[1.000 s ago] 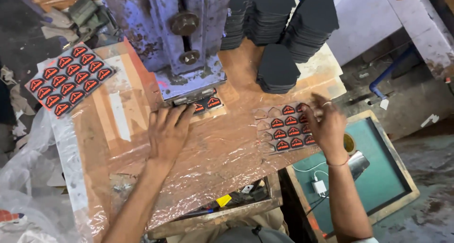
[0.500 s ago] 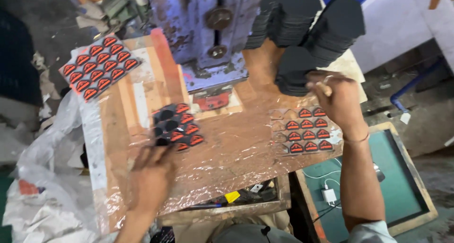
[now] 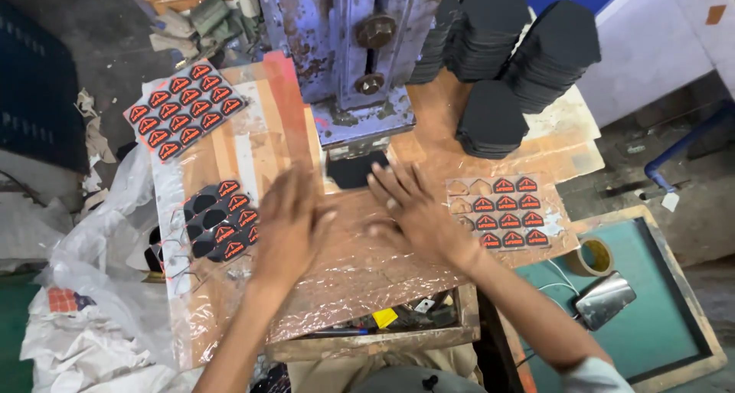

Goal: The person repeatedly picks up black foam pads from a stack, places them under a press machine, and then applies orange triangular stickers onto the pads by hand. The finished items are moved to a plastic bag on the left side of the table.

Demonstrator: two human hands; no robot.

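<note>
Both hands have come in to the middle since half a second ago. Left hand (image 3: 287,225) and right hand (image 3: 413,213) lie flat, fingers spread, gripping nothing, on the plastic-covered worktop (image 3: 352,278) just before a black piece (image 3: 354,169) under the press (image 3: 360,56). Sticker sheets (image 3: 501,209) untouched.

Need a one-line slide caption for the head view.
Both hands, left hand and right hand, flat on the plastic-wrapped bench before a blue press, red-and-black sticker sheets either side.
</note>
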